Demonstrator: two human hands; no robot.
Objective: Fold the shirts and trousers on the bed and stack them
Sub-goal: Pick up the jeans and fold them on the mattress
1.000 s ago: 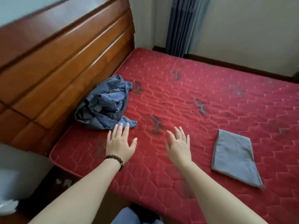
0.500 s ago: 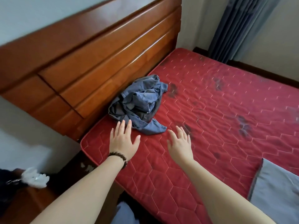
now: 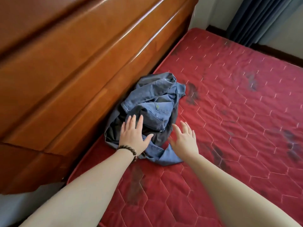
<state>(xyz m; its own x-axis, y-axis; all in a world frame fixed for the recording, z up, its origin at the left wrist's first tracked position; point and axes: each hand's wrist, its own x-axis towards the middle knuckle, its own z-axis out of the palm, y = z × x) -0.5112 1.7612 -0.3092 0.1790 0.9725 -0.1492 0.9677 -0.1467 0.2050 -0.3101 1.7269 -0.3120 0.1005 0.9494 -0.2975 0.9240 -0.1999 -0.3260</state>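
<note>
Your hands have moved in since a moment ago: left hand (image 3: 134, 136) now over the clothes pile (image 3: 152, 110), fingers spread wide; right hand (image 3: 184, 139) open just beside it.

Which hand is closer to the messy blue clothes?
Left. The left hand is over the crumpled blue clothes, fingers straight. The right hand is beside the pile's right edge, over the red mattress.
</note>
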